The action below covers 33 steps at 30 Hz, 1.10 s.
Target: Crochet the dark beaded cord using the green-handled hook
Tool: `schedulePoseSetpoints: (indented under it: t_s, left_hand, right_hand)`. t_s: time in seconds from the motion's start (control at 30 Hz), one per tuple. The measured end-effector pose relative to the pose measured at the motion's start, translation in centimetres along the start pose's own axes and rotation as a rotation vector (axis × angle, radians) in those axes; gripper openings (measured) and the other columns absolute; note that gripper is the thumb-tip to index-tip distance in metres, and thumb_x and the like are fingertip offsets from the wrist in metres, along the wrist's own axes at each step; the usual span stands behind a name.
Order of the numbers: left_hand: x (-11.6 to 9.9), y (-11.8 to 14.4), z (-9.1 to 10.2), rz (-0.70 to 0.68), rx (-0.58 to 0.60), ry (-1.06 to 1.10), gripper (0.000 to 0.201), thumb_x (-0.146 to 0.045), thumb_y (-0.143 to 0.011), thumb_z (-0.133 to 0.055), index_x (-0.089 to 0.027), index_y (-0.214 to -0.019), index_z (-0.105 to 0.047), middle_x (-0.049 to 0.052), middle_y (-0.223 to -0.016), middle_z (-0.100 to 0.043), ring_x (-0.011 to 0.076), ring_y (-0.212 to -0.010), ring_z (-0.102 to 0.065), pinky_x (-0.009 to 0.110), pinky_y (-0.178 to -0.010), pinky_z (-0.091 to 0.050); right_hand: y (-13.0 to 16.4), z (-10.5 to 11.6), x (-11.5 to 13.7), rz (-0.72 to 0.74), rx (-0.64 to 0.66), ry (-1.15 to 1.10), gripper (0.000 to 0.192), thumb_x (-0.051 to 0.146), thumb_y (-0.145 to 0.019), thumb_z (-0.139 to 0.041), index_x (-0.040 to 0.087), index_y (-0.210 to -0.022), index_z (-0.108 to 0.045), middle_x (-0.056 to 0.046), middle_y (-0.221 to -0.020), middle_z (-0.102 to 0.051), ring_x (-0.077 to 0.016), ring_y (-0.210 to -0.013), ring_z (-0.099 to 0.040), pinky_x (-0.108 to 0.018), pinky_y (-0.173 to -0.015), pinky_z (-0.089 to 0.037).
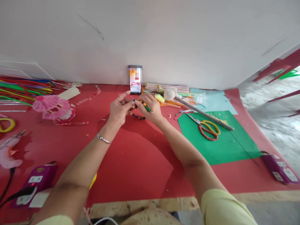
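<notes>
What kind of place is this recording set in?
Probably an informal craft workspace on the floor: coloured drinking straws, scissors on green paper, and pink paper flowers lie around both hands, left hand and right hand.

One pair of yellow-and-red-handled scissors (207,127) on one green paper sheet (225,143). Two purple power strips (35,184) (280,168), near the red mat's front corners. One phone (135,79) propped at the back edge. Straws at the back-left corner: too many to count.

Bare red mat (140,162) lies open before both hands; scissors (207,128) crowd the right, pink umbrellas (50,106) the left.
</notes>
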<state>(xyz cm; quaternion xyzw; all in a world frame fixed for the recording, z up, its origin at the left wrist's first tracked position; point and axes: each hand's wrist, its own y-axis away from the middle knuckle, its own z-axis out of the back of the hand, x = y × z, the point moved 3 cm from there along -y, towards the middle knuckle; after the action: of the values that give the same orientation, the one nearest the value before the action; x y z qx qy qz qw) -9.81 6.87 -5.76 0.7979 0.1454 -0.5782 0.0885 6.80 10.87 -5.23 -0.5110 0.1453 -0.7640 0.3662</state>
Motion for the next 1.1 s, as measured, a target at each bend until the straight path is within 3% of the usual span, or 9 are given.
schedulePoseSetpoints:
  t_s: [0.1, 0.23, 0.33, 0.43, 0.57, 0.67, 0.9, 1.03, 1.1]
  left_hand:
    - [0.2, 0.0, 0.0, 0.04, 0.001, 0.022, 0.071, -0.024, -0.055, -0.1, -0.022, -0.123, -0.081, -0.002, -0.074, -0.076, 0.0053, -0.046, -0.049, 0.021, -0.041, -0.023]
    - [0.3, -0.2, 0.1, 0.025, 0.019, 0.026, 0.079, -0.025, -0.052, -0.104, -0.022, -0.127, -0.08, -0.003, -0.071, -0.075, 0.0045, -0.045, -0.048, 0.02, -0.041, -0.024]
    - [0.1, -0.2, 0.2, 0.008, 0.021, 0.014, 0.079, -0.026, -0.052, -0.105, -0.023, -0.127, -0.081, -0.003, -0.072, -0.076, 0.0048, -0.045, -0.047, 0.021, -0.042, -0.025]
    - [-0.1, -0.1, 0.3, 0.007, 0.035, 0.001, 0.07, -0.025, -0.055, -0.101, -0.025, -0.123, -0.083, -0.001, -0.076, -0.077, 0.0047, -0.044, -0.043, 0.022, -0.041, -0.021]
    - [-0.1, -0.1, 0.2, 0.026, 0.063, 0.01, 0.065, -0.021, -0.057, -0.099, -0.027, -0.12, -0.084, 0.0, -0.079, -0.078, 0.0035, -0.044, -0.038, 0.023, -0.041, -0.016]
    - [-0.1, -0.3, 0.3, 0.014, 0.084, 0.004, 0.064, -0.022, -0.059, -0.097, -0.028, -0.121, -0.084, 0.0, -0.081, -0.078, 0.0035, -0.044, -0.038, 0.024, -0.041, -0.014]
    - [0.2, -0.4, 0.6, 0.029, 0.129, -0.019, 0.07, -0.022, -0.058, -0.098, -0.025, -0.126, -0.082, 0.003, -0.084, -0.081, 0.007, -0.05, -0.051, 0.022, -0.042, -0.02]
    - [0.1, -0.3, 0.5, -0.073, 0.031, -0.088, 0.075, -0.019, -0.056, -0.098, -0.021, -0.128, -0.081, 0.002, -0.081, -0.08, 0.0116, -0.062, -0.065, 0.021, -0.05, -0.038]
    - [0.1, -0.3, 0.5, -0.09, -0.032, -0.093, 0.077, -0.019, -0.055, -0.098, -0.021, -0.129, -0.08, 0.001, -0.079, -0.079, 0.0114, -0.061, -0.064, 0.021, -0.05, -0.038]
  right_hand:
    - [0.1, -0.1, -0.3, 0.016, 0.038, 0.061, 0.041, 0.058, -0.11, -0.059, 0.024, -0.118, -0.079, -0.015, -0.127, -0.078, -0.0299, -0.121, -0.072, -0.044, -0.111, -0.055]
    - [0.1, -0.9, -0.3, -0.012, 0.038, -0.133, 0.046, 0.062, -0.106, -0.063, 0.023, -0.12, -0.082, -0.014, -0.134, -0.079, -0.0295, -0.127, -0.072, -0.045, -0.117, -0.055]
    - [-0.2, -1.3, -0.9, -0.222, -0.04, -0.381, 0.045, 0.065, -0.098, -0.073, 0.024, -0.113, -0.085, -0.008, -0.11, -0.082, -0.0224, -0.096, -0.073, -0.038, -0.093, -0.063]
    - [-0.4, -1.4, -1.8, -0.492, -0.106, -0.644, 0.046, 0.066, -0.086, -0.085, 0.024, -0.104, -0.085, -0.003, -0.093, -0.077, -0.0155, -0.078, -0.065, -0.027, -0.065, -0.055]
    - [-0.5, -1.7, -2.0, -0.724, -0.084, -0.947, 0.052, 0.066, -0.074, -0.095, 0.022, -0.098, -0.08, -0.001, -0.094, -0.076, -0.0112, -0.078, -0.065, -0.019, -0.056, -0.048]
    - [-0.6, -1.9, -1.6, -0.793, -0.076, -1.035, 0.049, 0.062, -0.076, -0.096, 0.021, -0.097, -0.078, 0.0, -0.09, -0.076, -0.0093, -0.074, -0.063, -0.018, -0.054, -0.047]
    - [-0.8, -1.0, -2.1, -0.746, 0.023, -0.972, 0.051, 0.066, -0.075, -0.094, 0.022, -0.095, -0.077, 0.0, -0.093, -0.076, -0.0106, -0.076, -0.064, -0.021, -0.058, -0.048]
    - [-0.7, -0.4, -2.1, -0.511, 0.003, -0.655, 0.051, 0.072, -0.089, -0.08, 0.022, -0.099, -0.082, -0.004, -0.093, -0.075, -0.0148, -0.079, -0.064, -0.026, -0.065, -0.052]
    - [-0.4, -0.3, -1.3, -0.339, -0.06, -0.475, 0.045, 0.067, -0.098, -0.073, 0.024, -0.104, -0.083, -0.006, -0.101, -0.077, -0.0185, -0.091, -0.068, -0.031, -0.082, -0.059]
